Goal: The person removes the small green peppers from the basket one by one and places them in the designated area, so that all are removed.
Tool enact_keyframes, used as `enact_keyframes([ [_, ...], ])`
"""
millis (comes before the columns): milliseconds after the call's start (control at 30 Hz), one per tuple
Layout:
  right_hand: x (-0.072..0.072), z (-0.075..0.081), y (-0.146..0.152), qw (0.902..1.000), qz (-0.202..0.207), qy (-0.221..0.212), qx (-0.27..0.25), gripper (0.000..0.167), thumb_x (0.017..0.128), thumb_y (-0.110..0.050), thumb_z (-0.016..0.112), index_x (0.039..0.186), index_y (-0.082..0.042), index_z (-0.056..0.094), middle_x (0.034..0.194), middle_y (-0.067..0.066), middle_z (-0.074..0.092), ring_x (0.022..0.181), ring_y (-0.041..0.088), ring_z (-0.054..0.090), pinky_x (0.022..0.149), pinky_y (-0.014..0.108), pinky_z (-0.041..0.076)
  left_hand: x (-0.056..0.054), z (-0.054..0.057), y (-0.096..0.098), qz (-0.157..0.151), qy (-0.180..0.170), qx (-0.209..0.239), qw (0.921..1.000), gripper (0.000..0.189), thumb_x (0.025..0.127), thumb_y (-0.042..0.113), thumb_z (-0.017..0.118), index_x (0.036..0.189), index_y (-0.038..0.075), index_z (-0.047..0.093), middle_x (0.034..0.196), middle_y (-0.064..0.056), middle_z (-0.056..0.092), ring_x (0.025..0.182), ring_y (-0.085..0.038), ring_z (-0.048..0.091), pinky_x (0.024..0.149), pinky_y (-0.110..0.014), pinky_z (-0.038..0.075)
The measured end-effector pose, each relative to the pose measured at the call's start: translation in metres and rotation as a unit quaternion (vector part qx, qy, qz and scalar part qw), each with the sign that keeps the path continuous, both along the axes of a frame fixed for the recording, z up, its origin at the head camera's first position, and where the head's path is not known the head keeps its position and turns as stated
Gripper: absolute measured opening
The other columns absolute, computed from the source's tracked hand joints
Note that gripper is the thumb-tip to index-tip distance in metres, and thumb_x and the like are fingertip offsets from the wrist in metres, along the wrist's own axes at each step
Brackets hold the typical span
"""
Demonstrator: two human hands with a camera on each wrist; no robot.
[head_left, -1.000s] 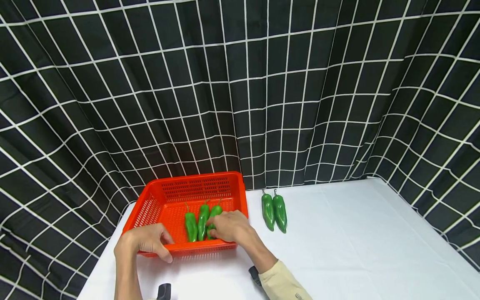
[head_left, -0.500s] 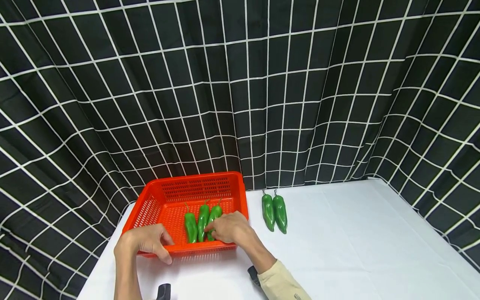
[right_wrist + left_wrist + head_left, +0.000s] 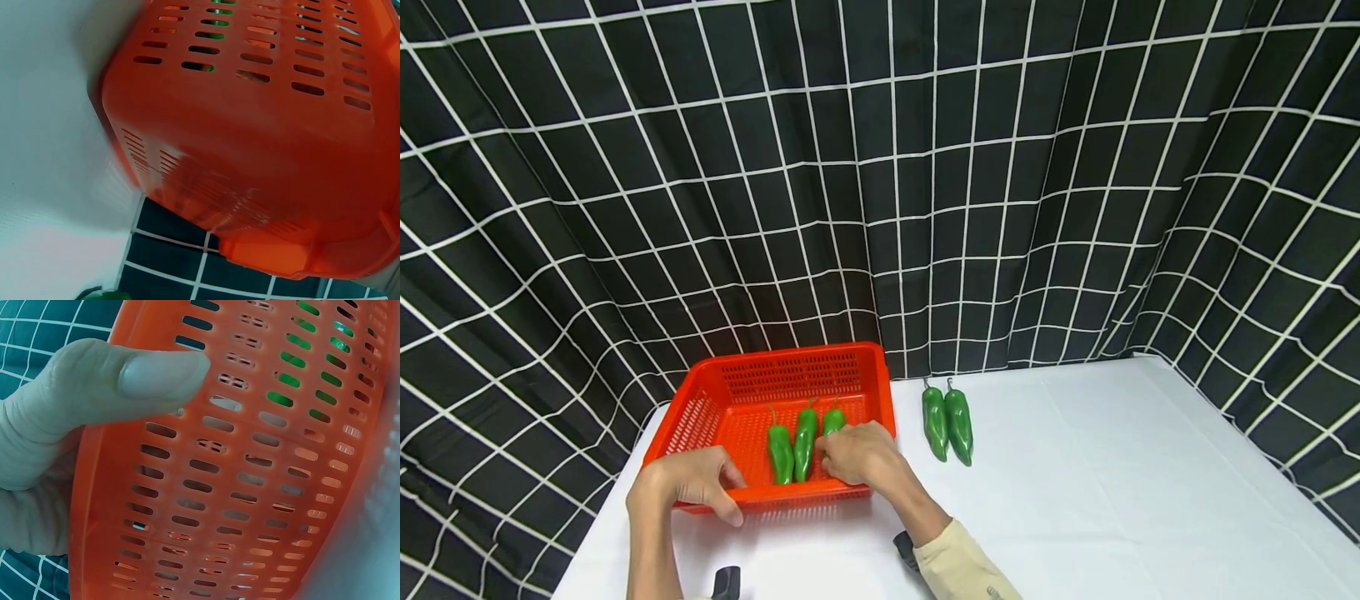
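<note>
An orange-red plastic basket [image 3: 802,493] stands on the table's left part. My left hand [image 3: 688,483] grips its front rim; in the left wrist view the thumb [image 3: 162,378] lies against the outer wall, the fingers over the rim. Inside, three green chili peppers lie side by side: a left pepper [image 3: 780,454], a middle pepper [image 3: 805,442] and a right pepper [image 3: 833,420]. Reaching over the front wall, my right hand [image 3: 859,454] holds the right pepper's lower part, its curled fingers hiding that end. In the right wrist view the basket wall hides this hand.
Two more green peppers, one [image 3: 935,422] beside the other [image 3: 958,425], lie just right of the basket on the white tablecloth [image 3: 1090,483]. A black curtain with a white grid [image 3: 955,192] hangs behind and along the sides.
The right hand's fingers have shifted over the right pepper, which now stands straighter and slightly apart from the middle one. The left hand has stayed on the rim.
</note>
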State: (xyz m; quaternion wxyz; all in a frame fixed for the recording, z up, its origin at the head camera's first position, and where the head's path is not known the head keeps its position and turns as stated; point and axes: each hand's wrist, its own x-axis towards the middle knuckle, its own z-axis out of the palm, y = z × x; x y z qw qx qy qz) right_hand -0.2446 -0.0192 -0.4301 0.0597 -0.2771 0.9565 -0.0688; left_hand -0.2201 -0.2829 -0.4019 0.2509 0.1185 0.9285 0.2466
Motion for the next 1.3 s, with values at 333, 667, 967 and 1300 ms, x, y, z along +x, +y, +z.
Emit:
enact_keyframes([
  [333,0.0,0.0008,-0.0013,0.9998,-0.002,0.005,0.018,0.012,0.099,-0.031,0.059,0.1,-0.029,0.071,0.07,-0.005,0.054,0.072,0.012,0.056,0.064,0.032,0.044,-0.0001,0.0012,0.0001,0.003,0.002,-0.002,1.0,0.034,0.063,0.016,0.087,0.096,0.009,0.083,0.084,0.003,0.072,0.082,-0.017,0.054,0.072,-0.032,0.042],
  [667,0.0001,0.0001,-0.0011,0.9997,-0.007,-0.007,0.023,0.035,0.097,-0.03,0.06,0.127,-0.042,0.073,0.081,-0.003,0.069,0.079,0.014,0.064,0.064,0.032,0.046,0.0004,0.0008,0.0008,0.002,0.0,-0.004,1.0,0.033,0.063,0.016,0.087,0.095,0.009,0.084,0.084,0.002,0.071,0.082,-0.017,0.053,0.071,-0.033,0.041],
  [967,-0.0001,0.0002,-0.0015,1.0,-0.007,0.002,-0.002,0.016,0.096,-0.026,0.063,0.101,-0.029,0.077,0.075,-0.007,0.062,0.071,0.01,0.055,0.061,0.03,0.043,0.0009,0.0021,0.0019,0.018,0.0,-0.012,0.9998,0.035,0.063,0.016,0.087,0.097,0.009,0.084,0.087,0.001,0.074,0.084,-0.017,0.054,0.073,-0.032,0.042],
  [1300,-0.0001,0.001,-0.0023,0.9995,-0.023,0.017,-0.011,0.008,0.096,-0.024,0.065,0.089,-0.023,0.065,0.061,-0.005,0.043,0.057,0.012,0.045,0.053,0.03,0.039,0.0,0.0023,0.0016,0.011,0.004,-0.009,0.9999,0.032,0.063,0.016,0.087,0.095,0.009,0.084,0.084,0.002,0.072,0.082,-0.017,0.054,0.071,-0.032,0.041],
])
